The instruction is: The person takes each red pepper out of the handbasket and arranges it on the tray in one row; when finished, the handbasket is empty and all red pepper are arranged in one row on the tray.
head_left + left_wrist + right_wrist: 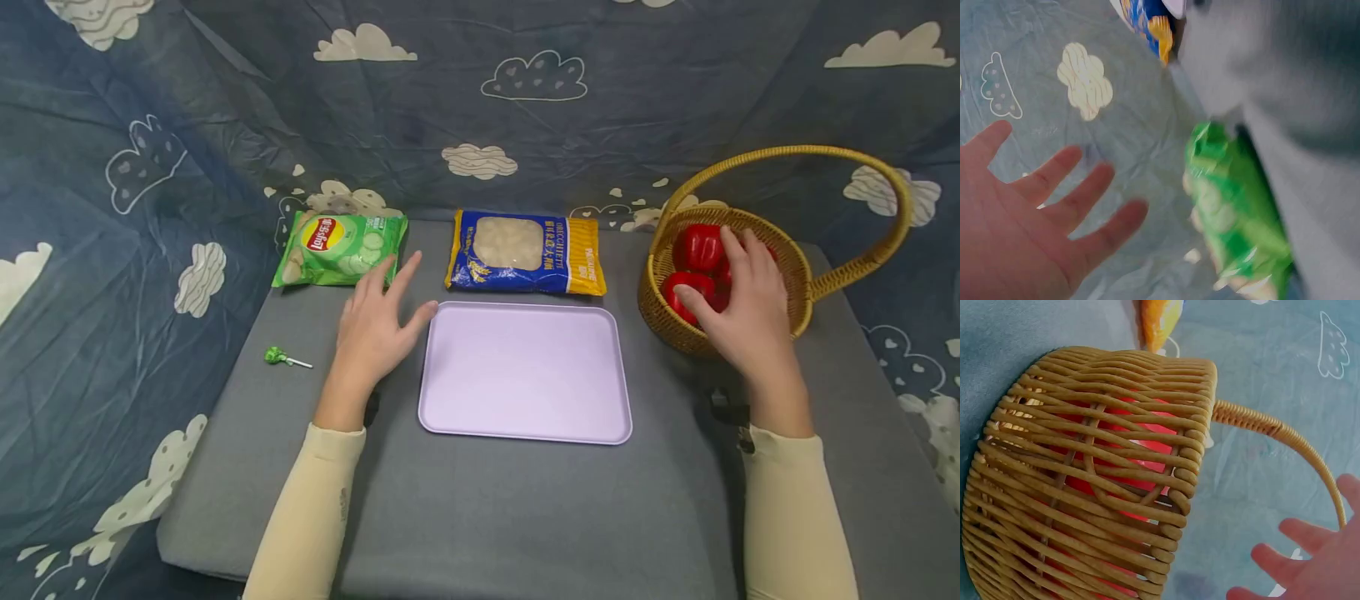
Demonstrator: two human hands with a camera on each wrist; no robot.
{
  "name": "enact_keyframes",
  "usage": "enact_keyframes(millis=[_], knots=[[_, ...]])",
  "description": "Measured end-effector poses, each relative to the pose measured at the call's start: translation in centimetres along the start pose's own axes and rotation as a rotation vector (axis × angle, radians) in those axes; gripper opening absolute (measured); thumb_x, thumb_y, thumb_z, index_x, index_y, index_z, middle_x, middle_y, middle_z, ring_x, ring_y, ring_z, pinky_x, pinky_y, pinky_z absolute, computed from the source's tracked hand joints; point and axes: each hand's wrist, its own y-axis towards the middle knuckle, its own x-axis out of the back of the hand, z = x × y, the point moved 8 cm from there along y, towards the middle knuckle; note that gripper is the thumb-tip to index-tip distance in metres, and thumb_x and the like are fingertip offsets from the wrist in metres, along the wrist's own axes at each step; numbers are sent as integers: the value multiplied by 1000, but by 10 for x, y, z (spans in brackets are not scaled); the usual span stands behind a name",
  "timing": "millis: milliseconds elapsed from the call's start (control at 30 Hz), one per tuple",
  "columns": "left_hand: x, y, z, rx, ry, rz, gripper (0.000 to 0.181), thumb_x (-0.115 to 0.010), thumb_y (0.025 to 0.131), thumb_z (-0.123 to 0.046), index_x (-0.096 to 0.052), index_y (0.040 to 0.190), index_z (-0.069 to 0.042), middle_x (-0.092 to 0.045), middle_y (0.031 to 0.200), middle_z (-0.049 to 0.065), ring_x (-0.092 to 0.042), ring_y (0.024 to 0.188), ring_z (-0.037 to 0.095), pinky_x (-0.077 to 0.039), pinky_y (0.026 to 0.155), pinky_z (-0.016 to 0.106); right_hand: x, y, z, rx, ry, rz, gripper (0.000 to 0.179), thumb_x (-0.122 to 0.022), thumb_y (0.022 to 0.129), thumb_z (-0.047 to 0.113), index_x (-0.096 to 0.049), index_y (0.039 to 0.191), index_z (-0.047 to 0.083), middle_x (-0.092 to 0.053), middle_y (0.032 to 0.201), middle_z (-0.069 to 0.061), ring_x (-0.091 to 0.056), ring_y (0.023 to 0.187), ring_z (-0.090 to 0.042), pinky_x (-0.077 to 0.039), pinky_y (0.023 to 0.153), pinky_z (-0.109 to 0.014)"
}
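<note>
Glossy red bell peppers (702,247) lying in a round, golden-brown wicker basket (651,292) at two o'clock from a lilac rectangular tray (525,372), beneath a right hand (750,321) with fingers spread. At the tray's half past nine, a left hand (375,333), fingers fanned apart, near a shiny green crisp packet (352,254); at twelve, a blue-and-yellow pasta bag (510,250).

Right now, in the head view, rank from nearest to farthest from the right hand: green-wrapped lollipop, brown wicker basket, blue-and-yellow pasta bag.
1. Brown wicker basket, at right, beneath the right hand.
2. Blue-and-yellow pasta bag, back centre.
3. Green-wrapped lollipop, far left.
</note>
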Motion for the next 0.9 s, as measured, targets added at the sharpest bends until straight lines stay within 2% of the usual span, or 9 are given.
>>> enact_keyframes(millis=[133,267,467,533,667,767,900], knots=[[-13,-9,5,39,-148,48,72,-57,102,-62,-29,166,-45,-47,159,13,-53,142,39,-46,107,70,10,0,-6,-34,158,-46,100,-76,94,40,-12,171,32,-11,181,-7,-10,167,-39,-15,122,-80],[-29,-16,13,89,-255,133,73,-61,101,-58,-31,165,-43,-57,142,11,-67,121,34,-54,94,61,20,2,-17,-90,318,-83,96,-75,93,37,-15,168,43,-17,179,3,-15,166,-29,-18,126,-73],[-47,-23,25,117,-325,247,72,-70,99,-48,-37,162,-37,-64,118,11,-69,94,26,-55,83,46,27,4,-46,-192,492,-94,92,-72,97,33,-14,166,48,-19,177,8,-19,166,-22,-18,134,-52],[-50,-24,27,112,-333,275,71,-72,98,-45,-39,160,-34,-64,111,10,-67,86,23,-53,78,41,27,4,-54,-216,498,-87,91,-71,98,34,-13,166,48,-17,178,7,-18,166,-23,-18,134,-52],[-59,-26,29,97,-341,335,69,-76,97,-42,-44,156,-29,-63,98,7,-60,74,16,-48,70,33,21,5,-66,-250,471,-46,94,-70,98,39,-7,166,49,-10,180,4,-12,168,-30,-14,132,-62],[-64,-27,29,97,-344,371,66,-77,96,-40,-46,153,-28,-63,94,5,-57,70,14,-46,68,31,13,6,-71,-277,440,14,100,-73,97,43,-1,167,47,-3,181,-1,-5,168,-36,-12,129,-70],[-69,-32,32,120,-370,409,63,-77,96,-38,-48,151,-27,-65,90,4,-60,67,15,-46,67,32,3,6,-73,-288,396,119,111,-75,96,45,8,169,37,6,181,-12,4,166,-45,-15,125,-76]])
